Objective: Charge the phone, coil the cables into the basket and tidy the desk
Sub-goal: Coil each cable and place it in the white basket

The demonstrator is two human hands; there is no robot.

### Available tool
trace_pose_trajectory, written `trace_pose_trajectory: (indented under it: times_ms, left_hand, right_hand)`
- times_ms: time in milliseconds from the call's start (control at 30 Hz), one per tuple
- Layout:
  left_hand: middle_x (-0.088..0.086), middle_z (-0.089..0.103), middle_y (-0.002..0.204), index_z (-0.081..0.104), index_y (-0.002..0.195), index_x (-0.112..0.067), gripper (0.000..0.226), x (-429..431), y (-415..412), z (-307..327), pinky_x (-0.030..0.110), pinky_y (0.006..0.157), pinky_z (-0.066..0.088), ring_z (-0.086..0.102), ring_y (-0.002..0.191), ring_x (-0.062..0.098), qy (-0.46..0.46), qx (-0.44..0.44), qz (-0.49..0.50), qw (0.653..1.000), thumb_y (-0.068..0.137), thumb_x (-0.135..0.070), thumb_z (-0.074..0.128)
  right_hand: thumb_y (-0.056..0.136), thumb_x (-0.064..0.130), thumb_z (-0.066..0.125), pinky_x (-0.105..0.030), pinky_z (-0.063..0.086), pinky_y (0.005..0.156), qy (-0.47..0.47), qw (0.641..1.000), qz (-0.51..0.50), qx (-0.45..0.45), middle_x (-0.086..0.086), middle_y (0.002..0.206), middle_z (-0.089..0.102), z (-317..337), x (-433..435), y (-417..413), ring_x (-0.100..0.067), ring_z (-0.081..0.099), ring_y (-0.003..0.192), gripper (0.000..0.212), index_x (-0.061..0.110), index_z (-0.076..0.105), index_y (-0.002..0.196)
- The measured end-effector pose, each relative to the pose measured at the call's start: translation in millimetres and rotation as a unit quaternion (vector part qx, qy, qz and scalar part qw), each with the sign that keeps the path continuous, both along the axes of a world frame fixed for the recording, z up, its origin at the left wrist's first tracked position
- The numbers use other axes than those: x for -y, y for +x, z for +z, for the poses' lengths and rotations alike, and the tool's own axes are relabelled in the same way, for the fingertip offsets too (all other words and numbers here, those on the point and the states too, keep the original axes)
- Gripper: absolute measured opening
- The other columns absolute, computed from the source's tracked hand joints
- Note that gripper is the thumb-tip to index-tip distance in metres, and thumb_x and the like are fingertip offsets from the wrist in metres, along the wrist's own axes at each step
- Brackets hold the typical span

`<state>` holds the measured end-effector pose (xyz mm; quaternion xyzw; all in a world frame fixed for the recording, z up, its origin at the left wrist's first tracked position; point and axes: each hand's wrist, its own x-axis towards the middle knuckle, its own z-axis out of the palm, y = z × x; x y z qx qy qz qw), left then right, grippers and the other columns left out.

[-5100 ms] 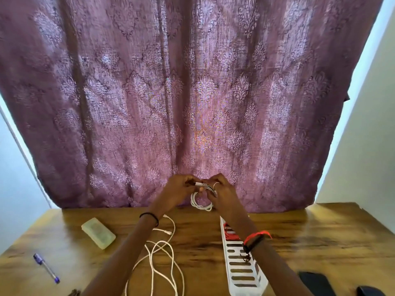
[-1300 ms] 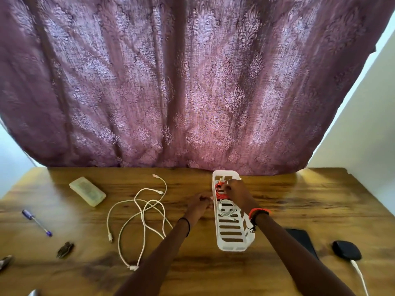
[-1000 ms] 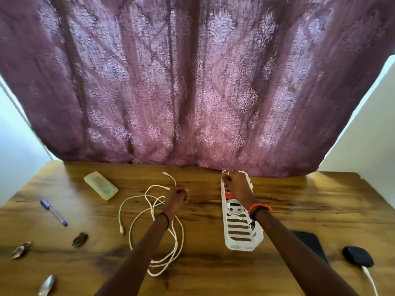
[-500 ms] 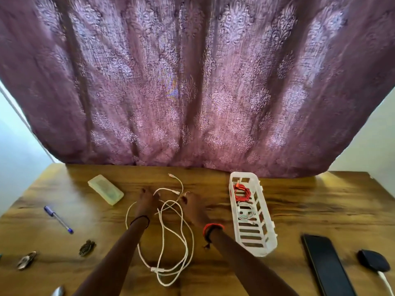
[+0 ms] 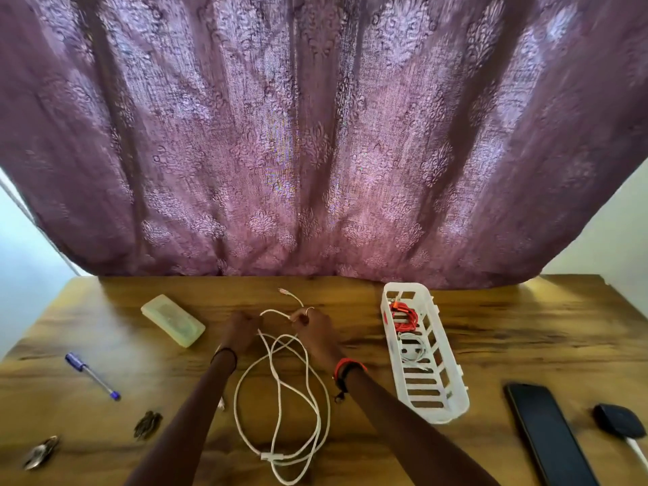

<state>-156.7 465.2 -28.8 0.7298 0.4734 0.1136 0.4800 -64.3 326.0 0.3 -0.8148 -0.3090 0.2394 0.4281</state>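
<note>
A loose white cable (image 5: pixel 280 408) lies in tangled loops on the wooden desk (image 5: pixel 526 327). My left hand (image 5: pixel 242 331) grips one strand of it near the far end. My right hand (image 5: pixel 315 331) pinches another strand close by. To the right stands a white slotted basket (image 5: pixel 445 398) holding a coiled red cable (image 5: pixel 405 317) and a coiled white cable (image 5: pixel 413 349). A black phone (image 5: pixel 550 433) lies flat at the front right. A black charger plug (image 5: pixel 619 420) with a white lead sits beside the phone.
A pale translucent case (image 5: pixel 173 324) lies at the back left. A blue pen (image 5: pixel 93 377), a dark hair clip (image 5: pixel 147 424) and a metal clip (image 5: pixel 40 452) lie along the left side. A purple curtain (image 5: pixel 315 135) hangs behind the desk.
The coiled white cable went into the basket. Both hands then moved left to the loose white cable and took hold of its strands.
</note>
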Motion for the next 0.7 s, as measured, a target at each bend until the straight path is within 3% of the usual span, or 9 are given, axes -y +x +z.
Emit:
trace_pose_trajectory:
  times_ms: [100,167,233,367,400,467,500,600,700]
  left_hand:
    - [-0.004,0.052,0.066,0.049,0.07,-0.021,0.024,14,-5,35,0.025,0.06,0.042,0.051,0.07,0.018,-0.092,0.015,-0.004,0.996,0.092,-0.014,0.052]
    - [-0.007,0.052,0.051,0.051,0.068,-0.017,0.024,16,-4,48,0.024,0.054,0.036,0.045,0.059,0.014,-0.09,0.038,-0.031,0.995,0.092,-0.014,0.054]
    - [-0.008,0.045,0.041,0.054,0.063,-0.012,0.026,20,-3,62,0.023,0.047,0.031,0.039,0.046,0.009,-0.061,0.056,-0.068,0.994,0.088,-0.013,0.059]
    - [-0.01,0.042,0.032,0.055,0.064,-0.01,0.023,35,8,83,0.01,0.034,0.027,0.036,0.03,0.0,-0.083,0.109,-0.073,0.988,0.083,-0.01,0.068]
    - [-0.009,0.048,0.037,0.056,0.064,-0.009,0.022,39,10,88,0.01,0.038,0.035,0.042,0.036,0.0,-0.079,0.127,-0.083,0.985,0.08,-0.01,0.072]
    - [-0.002,0.064,0.055,0.065,0.071,-0.007,0.012,44,12,94,0.02,0.06,0.053,0.058,0.054,0.006,-0.067,0.149,-0.148,0.975,0.076,-0.011,0.076]
    - [-0.006,0.067,0.059,0.067,0.075,-0.007,0.007,46,10,101,0.018,0.064,0.052,0.059,0.057,0.002,-0.051,0.148,-0.174,0.972,0.077,-0.007,0.074]
    - [-0.016,0.063,0.05,0.065,0.08,-0.008,0.009,48,7,126,0.009,0.05,0.041,0.053,0.049,-0.002,-0.017,0.14,-0.202,0.969,0.083,0.0,0.064]
    - [-0.014,0.059,0.045,0.058,0.07,-0.016,0.025,40,5,151,0.008,0.043,0.035,0.048,0.041,-0.004,0.055,0.173,-0.132,0.974,0.086,0.003,0.058]
  right_hand:
    - [0.085,0.021,0.053,-0.036,0.052,0.085,-0.008,0.999,-0.004,-0.047,-0.012,0.098,0.071,8,-10,1,-0.021,0.064,0.084,0.023,0.007,0.069,0.092]
    - [0.077,0.045,0.052,-0.048,0.054,0.078,0.0,0.998,-0.019,-0.067,-0.018,0.088,0.071,12,-17,4,-0.031,0.066,0.077,0.042,0.005,0.067,0.081]
    - [0.08,0.052,0.056,-0.047,0.056,0.074,0.017,0.994,-0.034,-0.101,-0.018,0.079,0.071,29,-20,4,-0.032,0.067,0.073,0.045,0.01,0.065,0.065]
    - [0.084,0.046,0.061,-0.023,0.045,0.053,0.052,0.986,-0.038,-0.153,-0.006,0.063,0.064,67,-17,12,-0.015,0.057,0.055,0.041,0.015,0.064,0.057]
    - [0.083,0.039,0.065,-0.02,0.042,0.049,0.059,0.985,-0.028,-0.16,-0.006,0.062,0.063,73,-15,15,-0.014,0.055,0.052,0.033,0.014,0.065,0.061]
    - [0.082,0.02,0.067,-0.017,0.04,0.044,0.056,0.983,-0.006,-0.172,-0.005,0.062,0.061,85,-7,20,-0.011,0.054,0.047,0.015,0.011,0.065,0.07]
    - [0.082,0.013,0.066,-0.015,0.04,0.042,0.054,0.982,0.004,-0.182,-0.004,0.061,0.061,93,-1,21,-0.008,0.054,0.043,0.011,0.01,0.064,0.071]
    - [0.085,0.004,0.06,-0.017,0.045,0.047,0.056,0.979,0.022,-0.196,-0.005,0.064,0.061,119,15,25,-0.006,0.056,0.043,0.016,0.011,0.061,0.071]
    - [0.087,0.004,0.058,-0.018,0.041,0.046,0.052,0.987,0.028,-0.147,-0.003,0.065,0.059,142,33,30,-0.008,0.051,0.048,0.019,0.013,0.061,0.07]
